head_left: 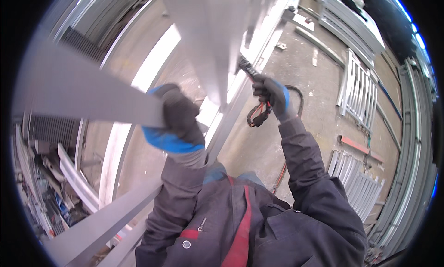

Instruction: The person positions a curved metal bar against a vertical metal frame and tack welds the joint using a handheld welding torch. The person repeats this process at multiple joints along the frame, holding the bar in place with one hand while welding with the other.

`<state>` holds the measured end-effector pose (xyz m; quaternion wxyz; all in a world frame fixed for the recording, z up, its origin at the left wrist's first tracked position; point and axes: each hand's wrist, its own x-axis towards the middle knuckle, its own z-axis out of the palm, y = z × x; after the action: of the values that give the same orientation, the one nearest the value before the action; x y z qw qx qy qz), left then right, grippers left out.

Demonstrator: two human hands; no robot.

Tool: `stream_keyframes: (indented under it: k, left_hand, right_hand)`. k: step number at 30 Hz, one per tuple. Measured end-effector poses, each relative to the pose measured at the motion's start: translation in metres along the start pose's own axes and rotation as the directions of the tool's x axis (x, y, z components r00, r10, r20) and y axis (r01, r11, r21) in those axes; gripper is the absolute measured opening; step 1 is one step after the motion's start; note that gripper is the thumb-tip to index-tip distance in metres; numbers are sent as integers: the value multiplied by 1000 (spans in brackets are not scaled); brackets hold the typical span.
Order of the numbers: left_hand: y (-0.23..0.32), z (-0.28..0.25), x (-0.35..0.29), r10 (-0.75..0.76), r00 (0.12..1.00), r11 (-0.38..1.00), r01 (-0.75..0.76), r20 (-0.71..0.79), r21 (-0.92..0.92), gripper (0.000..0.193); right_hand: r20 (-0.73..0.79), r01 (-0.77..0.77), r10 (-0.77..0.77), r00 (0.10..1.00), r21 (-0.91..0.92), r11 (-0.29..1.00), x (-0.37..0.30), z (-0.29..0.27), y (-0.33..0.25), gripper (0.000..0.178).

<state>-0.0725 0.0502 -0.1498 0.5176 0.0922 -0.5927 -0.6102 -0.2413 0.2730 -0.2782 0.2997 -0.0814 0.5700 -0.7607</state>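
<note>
My left hand [180,116], in a black and blue glove, is closed round a wide grey metal bar [88,89] that runs off to the left. My right hand [273,95], gloved the same way, grips a slim dark tool with a cable [302,102]; the tool's tip lies against a long pale metal rail [263,54]. A looped black and red cord [259,116] hangs just below that hand. Between my hands a tall grey metal profile [203,40] rises toward the top of the view, blurred. The tool's exact kind is not clear.
White slatted panels [358,89] lie on the concrete floor at the right, by an orange-red bar [360,148]. Long metal profiles [409,146] line the far right. Another grey beam [106,216] crosses the lower left, near assorted clutter [62,204]. The cable trails down past my legs.
</note>
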Motion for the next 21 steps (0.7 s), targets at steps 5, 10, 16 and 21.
stream_keyframes:
  k: [5, 10, 16, 21]
  left_hand:
    - [11, 5, 4, 61, 998, 985, -65, 28, 159, 20]
    - [13, 8, 12, 191, 977, 961, -207, 101, 184, 25]
    - [16, 8, 5, 26, 1000, 953, -23, -6, 301, 45]
    - [19, 13, 6, 56, 998, 935, -57, 12, 349, 53]
  right_hand:
    - [-109, 214, -324, 940, -551, 807, 80, 0, -34, 50]
    - [88, 241, -258, 962, -718, 653, 147, 20, -37, 55]
    - [203, 101, 110, 973, -804, 586, 191, 25, -31, 38]
    - [108, -25, 219, 970, -848, 529, 201, 27, -26, 26]
